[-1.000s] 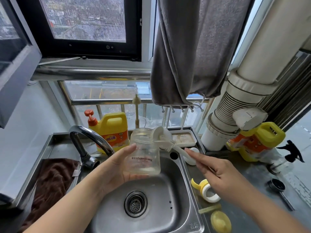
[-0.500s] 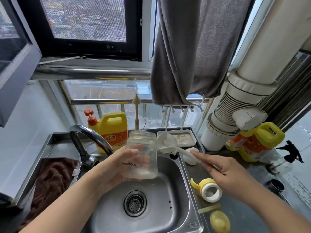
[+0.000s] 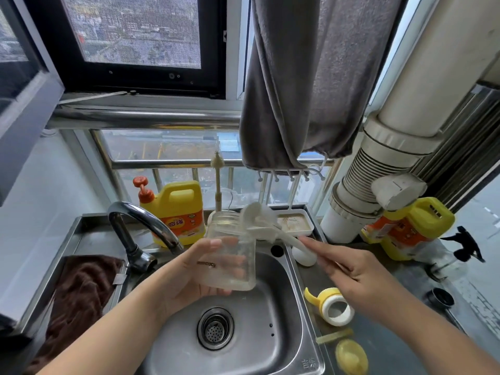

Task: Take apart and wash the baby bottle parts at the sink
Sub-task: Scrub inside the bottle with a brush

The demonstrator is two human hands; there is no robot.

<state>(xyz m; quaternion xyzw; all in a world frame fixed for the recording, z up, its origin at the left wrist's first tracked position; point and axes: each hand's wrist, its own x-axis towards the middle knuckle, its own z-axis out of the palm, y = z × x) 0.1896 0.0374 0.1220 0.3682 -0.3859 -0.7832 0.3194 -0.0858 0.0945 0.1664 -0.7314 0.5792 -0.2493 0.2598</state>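
Our left hand grips the clear bottle, fingers and thumb curled round its body, and holds it mouth up over the sink, just in front of the faucet. Our right hand pinches the handle of the white bottle brush between fingers and thumb; the brush reaches up and to the left, its sponge head blurred and sitting at the bottle's mouth, against the rim on the right side. We cannot tell whether the head is inside the opening or only beside it.

On the counter to the right of the sink lies the yellow and white collar ring, on its side, below our right hand. Nearer to us lie a pale yellow straw piece and a yellow cap, apart from each other. A white rounded piece rests at the sink's far right corner, just under the brush handle.

A yellow detergent jug with an orange pump stands behind the faucet, and a brown cloth lies on the left of the sink
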